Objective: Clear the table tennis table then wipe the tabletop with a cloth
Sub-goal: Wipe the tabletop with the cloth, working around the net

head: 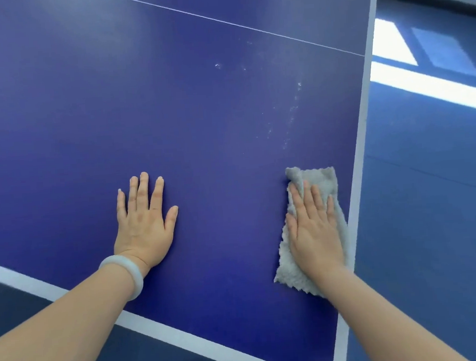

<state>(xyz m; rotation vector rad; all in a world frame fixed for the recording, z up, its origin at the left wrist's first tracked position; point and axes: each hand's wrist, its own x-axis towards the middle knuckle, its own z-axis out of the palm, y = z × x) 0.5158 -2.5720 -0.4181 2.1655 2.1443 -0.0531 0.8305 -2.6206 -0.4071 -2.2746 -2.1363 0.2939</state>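
Both hands lay flat on the blue bench [201, 160], nothing gripped. Her left hand [143, 226] was spread bare, probably as a brace; the right hand [315, 231] pressed the grey cloth [320, 178] down beside the white side edge, seemingly mid-wipe. Beyond the right hand's fingertips ran whitish smudges [291, 111], apparently unwiped. Nothing else stood in the cloth's way.

No readable text, labels, brands or numbers are showing anywhere. Only plain white boundary lines [363, 132] are running along the table tennis table [170, 114]; they carry no writing.
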